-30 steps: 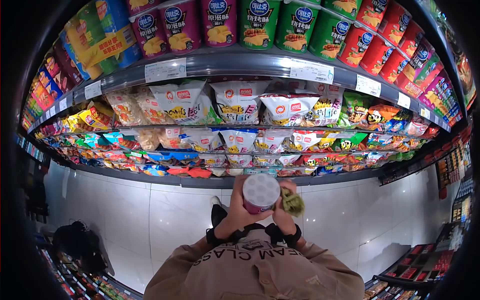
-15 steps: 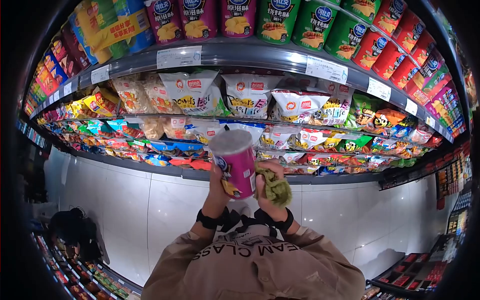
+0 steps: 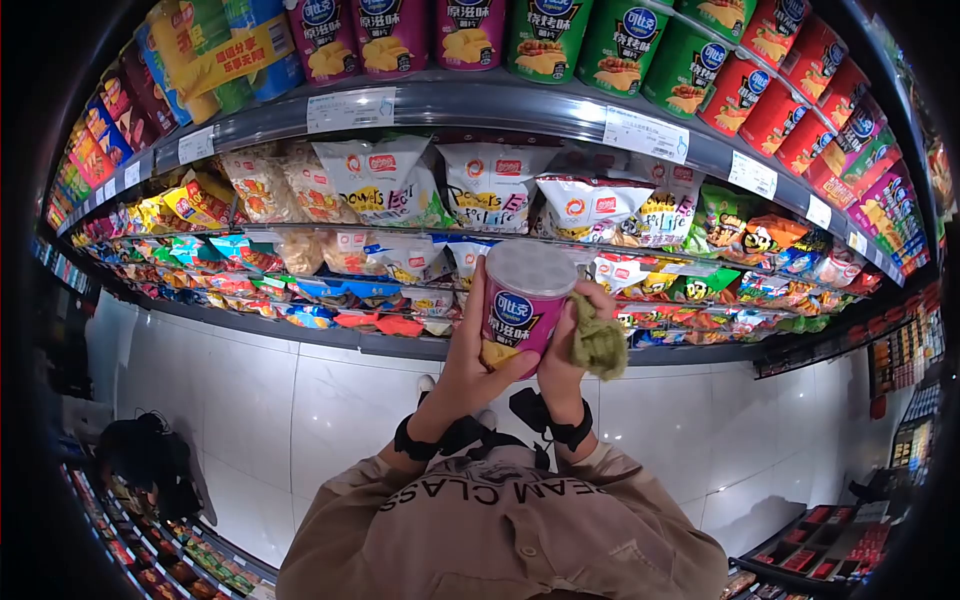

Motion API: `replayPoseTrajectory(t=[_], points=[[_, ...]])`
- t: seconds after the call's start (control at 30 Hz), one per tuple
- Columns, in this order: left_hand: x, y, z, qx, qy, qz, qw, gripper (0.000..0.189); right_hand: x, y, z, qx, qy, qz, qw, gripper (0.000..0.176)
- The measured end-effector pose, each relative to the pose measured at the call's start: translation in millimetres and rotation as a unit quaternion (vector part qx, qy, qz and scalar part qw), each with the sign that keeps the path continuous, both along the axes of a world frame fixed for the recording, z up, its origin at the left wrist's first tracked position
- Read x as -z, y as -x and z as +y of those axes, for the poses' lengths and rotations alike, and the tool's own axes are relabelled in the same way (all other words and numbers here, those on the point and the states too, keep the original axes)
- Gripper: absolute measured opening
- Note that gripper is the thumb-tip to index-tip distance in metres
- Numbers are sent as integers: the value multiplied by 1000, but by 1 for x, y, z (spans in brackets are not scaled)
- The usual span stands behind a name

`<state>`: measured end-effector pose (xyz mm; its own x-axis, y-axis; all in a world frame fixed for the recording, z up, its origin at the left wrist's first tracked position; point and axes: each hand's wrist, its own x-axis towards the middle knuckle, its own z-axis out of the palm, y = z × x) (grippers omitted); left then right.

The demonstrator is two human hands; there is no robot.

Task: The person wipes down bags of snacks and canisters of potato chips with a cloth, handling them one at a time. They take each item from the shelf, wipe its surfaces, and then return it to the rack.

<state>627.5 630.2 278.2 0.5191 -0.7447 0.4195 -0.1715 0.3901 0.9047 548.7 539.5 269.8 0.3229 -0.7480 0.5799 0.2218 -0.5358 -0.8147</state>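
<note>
1. The person has a purple chip can (image 3: 522,305) up at chest height in front of the snack shelves, tilted so its pale plastic lid faces the shelves.
2. The left hand (image 3: 468,368) is wrapped around the can's left side, thumb up along the wall. The right hand (image 3: 560,352) presses on the other side, and it's also pinching a green cloth (image 3: 598,345) that bunches up just beside the can. So both hands are closed on it.
3. My guess on handling: it's a cardboard tube, light, stiff enough to hold by the walls but it'd dent if squeezed hard. The printed wrap looks glossy, so probably a bit slick. The contents are fragile, so I wouldn't shake it. Gripping mid-body looks safest, and the lid could pop off if you held it by that.
4. Readable stuff: the can has a blue oval logo with 可比克 and 原滋味 under it.
5. The same purple cans (image 3: 392,35) sit on the top shelf, next to green ones (image 3: 545,35) marked 烧烤味. The red cans further right are too small to read.
6. The white price tags (image 3: 350,110) on the shelf rail are illegible, and the white bags (image 3: 490,185) below show something ending in "Life".
7. The tan sweatshirt (image 3: 500,530) reads "TEAM CLASS", upside down from here.
</note>
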Motion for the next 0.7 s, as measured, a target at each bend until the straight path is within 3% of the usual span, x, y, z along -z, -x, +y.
replayPoseTrajectory(t=[0.1, 0.17, 0.33, 0.43, 0.53, 0.7], points=[[-4, 2, 0, -4, 16, 27, 1000, 86, 9, 1, 10, -27, 78, 0, 997, 31], [-3, 5, -6, -76, 71, 115, 988, 82, 17, -1, 15, 35, 199, 50, 978, 29], [-2, -7, -2, -129, 84, 9, 988, 76, 8, -8, 8, 3, 225, 5, 974, 34], [-12, -22, 6, -166, 54, -27, 984, 77, -2, -20, 7, -12, 252, -20, 968, 46], [-56, -47, 6, -134, 76, -16, 988, 85, -23, -39, 6, -83, 198, -32, 976, 65], [-114, -93, 1, -91, 133, -71, 984, 84, -55, -76, -8, -118, 229, -8, 966, 73]])
